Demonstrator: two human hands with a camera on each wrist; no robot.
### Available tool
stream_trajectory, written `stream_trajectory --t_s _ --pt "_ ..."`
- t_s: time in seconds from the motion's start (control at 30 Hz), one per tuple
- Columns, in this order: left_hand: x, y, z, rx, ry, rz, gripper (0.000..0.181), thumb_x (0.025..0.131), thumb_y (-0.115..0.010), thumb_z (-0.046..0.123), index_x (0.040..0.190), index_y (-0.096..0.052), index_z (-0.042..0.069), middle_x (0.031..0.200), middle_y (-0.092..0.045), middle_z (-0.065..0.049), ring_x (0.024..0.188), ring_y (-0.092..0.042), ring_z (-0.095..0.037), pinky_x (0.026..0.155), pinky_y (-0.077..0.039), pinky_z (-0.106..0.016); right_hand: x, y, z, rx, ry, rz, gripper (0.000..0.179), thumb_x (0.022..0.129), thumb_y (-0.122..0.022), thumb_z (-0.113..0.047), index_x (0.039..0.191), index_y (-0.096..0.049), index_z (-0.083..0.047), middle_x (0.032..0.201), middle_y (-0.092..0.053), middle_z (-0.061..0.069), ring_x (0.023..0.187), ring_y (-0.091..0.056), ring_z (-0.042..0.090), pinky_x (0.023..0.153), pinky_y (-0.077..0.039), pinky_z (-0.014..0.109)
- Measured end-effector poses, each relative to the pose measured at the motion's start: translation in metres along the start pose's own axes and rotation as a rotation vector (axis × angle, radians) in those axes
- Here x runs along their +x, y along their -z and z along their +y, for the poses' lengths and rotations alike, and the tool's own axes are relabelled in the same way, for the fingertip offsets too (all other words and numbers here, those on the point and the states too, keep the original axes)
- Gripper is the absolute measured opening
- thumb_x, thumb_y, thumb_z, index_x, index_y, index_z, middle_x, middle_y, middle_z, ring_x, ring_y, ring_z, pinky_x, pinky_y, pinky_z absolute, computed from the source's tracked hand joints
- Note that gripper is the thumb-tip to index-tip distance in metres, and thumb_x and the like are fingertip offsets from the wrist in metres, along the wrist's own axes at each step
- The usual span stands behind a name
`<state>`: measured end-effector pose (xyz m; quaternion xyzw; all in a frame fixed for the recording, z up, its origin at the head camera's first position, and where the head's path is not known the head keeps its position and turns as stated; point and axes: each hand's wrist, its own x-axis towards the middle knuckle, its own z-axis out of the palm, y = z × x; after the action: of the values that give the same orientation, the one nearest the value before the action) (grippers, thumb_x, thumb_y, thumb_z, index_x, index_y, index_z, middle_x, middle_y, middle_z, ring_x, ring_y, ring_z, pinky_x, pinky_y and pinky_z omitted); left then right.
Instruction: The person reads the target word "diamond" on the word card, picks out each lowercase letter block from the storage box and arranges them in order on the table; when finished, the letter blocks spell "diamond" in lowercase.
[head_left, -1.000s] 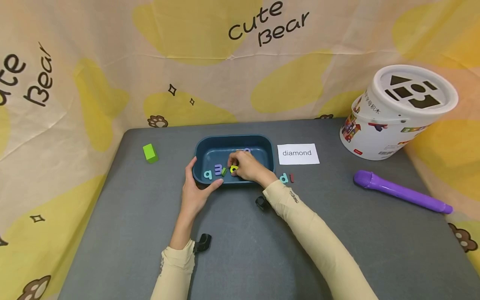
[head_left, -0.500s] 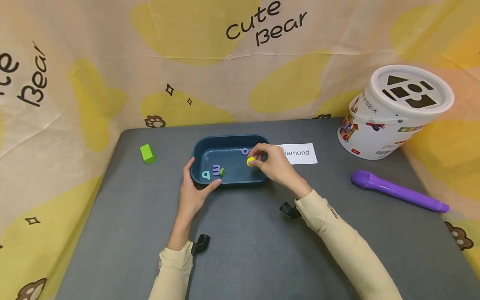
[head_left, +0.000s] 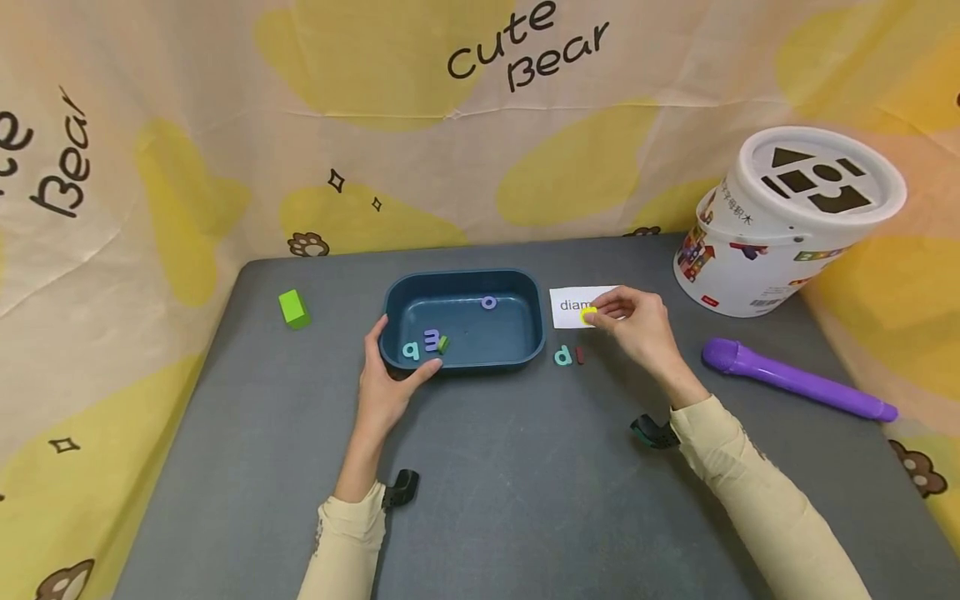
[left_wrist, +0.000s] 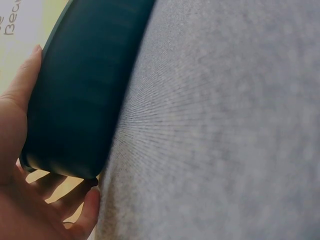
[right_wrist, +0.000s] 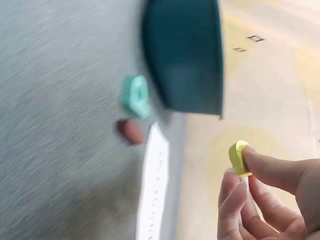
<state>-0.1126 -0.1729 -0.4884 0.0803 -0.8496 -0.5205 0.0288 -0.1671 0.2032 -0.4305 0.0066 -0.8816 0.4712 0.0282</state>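
My right hand (head_left: 637, 327) pinches a small yellow letter block (right_wrist: 239, 156) between thumb and fingers, raised over the white word card (head_left: 566, 310) and covering the end of its word. Which letter it is cannot be told. At the near left corner of a dark blue tray (head_left: 465, 360), my left hand (head_left: 386, 387) grips the rim, thumb in front and fingers round the side. Inside the tray lie a teal letter (head_left: 410, 351), a purple m (head_left: 431, 339), a small green piece (head_left: 443, 343) and a purple o (head_left: 489, 302). Below the card lie a teal d (head_left: 562, 356) and a red piece (head_left: 580, 356).
A green block (head_left: 294, 309) lies on the left of the grey table (head_left: 480, 483). On the right are a purple microphone-shaped stick (head_left: 798, 381) and a white lidded bucket (head_left: 780, 250). A patterned cloth (head_left: 420, 150) hangs behind the table.
My right hand has picked the yellow letter block out of the tray and carried it right, over the card. The left hand stays at the tray's corner.
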Motion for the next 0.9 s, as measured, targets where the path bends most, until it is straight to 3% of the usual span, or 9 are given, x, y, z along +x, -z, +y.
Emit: stream_trajectory --t_s 0.3,0.67,0.77,0.9 --pt "0.0 0.001 -0.001 0.001 -0.005 -0.002 0.11 0.084 -0.091 0.043 0.168 -0.02 0.036 0.177 -0.024 -0.006 0.162 -0.026 -0.033 0.127 -0.023 -0.065 -0.011 -0.001 0.032 -0.095 -0.09 -0.089 0.018 0.091 -0.085 -0.011 0.098 -0.076 0.002 0.086 -0.077 0.015 0.065 -0.063 0.005 0.057 -0.048 0.021" --pt "-0.001 0.001 0.0 -0.006 -0.005 0.0 0.11 0.084 -0.091 0.042 0.168 -0.02 0.034 0.177 -0.023 -0.006 0.162 -0.026 -0.033 0.126 -0.024 -0.065 -0.018 -0.012 0.041 -0.144 -0.081 -0.106 0.016 0.09 -0.086 -0.012 0.093 -0.076 0.001 0.079 -0.071 0.011 0.067 -0.056 0.012 0.063 -0.043 0.027" --pt "-0.001 0.001 0.0 -0.005 -0.002 0.001 0.11 0.084 -0.091 0.042 0.168 -0.02 0.034 0.177 -0.023 -0.005 0.162 -0.026 -0.033 0.126 -0.024 -0.065 -0.017 -0.012 0.04 -0.174 -0.073 -0.1 0.018 0.088 -0.087 -0.011 0.097 -0.076 0.001 0.084 -0.07 0.013 0.07 -0.055 0.016 0.066 -0.042 0.03" --pt "-0.001 0.001 0.0 -0.003 -0.001 0.002 0.11 0.084 -0.091 0.042 0.168 -0.02 0.034 0.177 -0.023 -0.005 0.162 -0.026 -0.033 0.127 -0.023 -0.065 -0.015 -0.015 0.036 -0.186 -0.055 -0.074 0.029 0.087 -0.087 -0.01 0.11 -0.073 0.002 0.104 -0.067 0.02 0.083 -0.058 0.024 0.075 -0.042 0.034"
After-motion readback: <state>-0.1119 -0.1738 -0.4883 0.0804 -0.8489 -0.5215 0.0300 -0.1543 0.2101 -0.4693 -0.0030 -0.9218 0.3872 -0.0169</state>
